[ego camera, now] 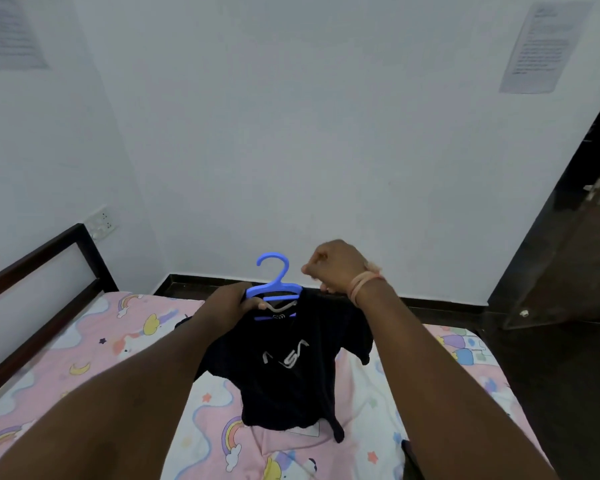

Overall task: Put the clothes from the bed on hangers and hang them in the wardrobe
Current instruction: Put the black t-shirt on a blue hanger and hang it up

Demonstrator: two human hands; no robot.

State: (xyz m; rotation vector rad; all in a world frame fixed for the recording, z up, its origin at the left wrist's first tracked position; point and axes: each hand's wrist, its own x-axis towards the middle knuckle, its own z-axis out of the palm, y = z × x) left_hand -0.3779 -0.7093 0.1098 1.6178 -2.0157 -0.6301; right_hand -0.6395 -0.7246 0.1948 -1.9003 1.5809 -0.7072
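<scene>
A small black T-shirt (pixel 284 372) with a pale logo hangs on a blue plastic hanger (pixel 274 287), held up above the bed (pixel 94 344). My left hand (pixel 234 301) grips the hanger's left shoulder together with the shirt's collar. My right hand (pixel 336 266) is curled over the shirt's right shoulder and pinches the fabric there. The hanger's hook points up, free. The shirt's hem brushes the sheet.
The bed has a pink unicorn-and-rainbow sheet and a dark headboard frame (pixel 45 265) at left. White walls stand behind, with a socket (pixel 102 221) on the left one. A dark wooden door (pixel 575 251) is at right. A dark item (pixel 409 459) lies at the sheet's lower right.
</scene>
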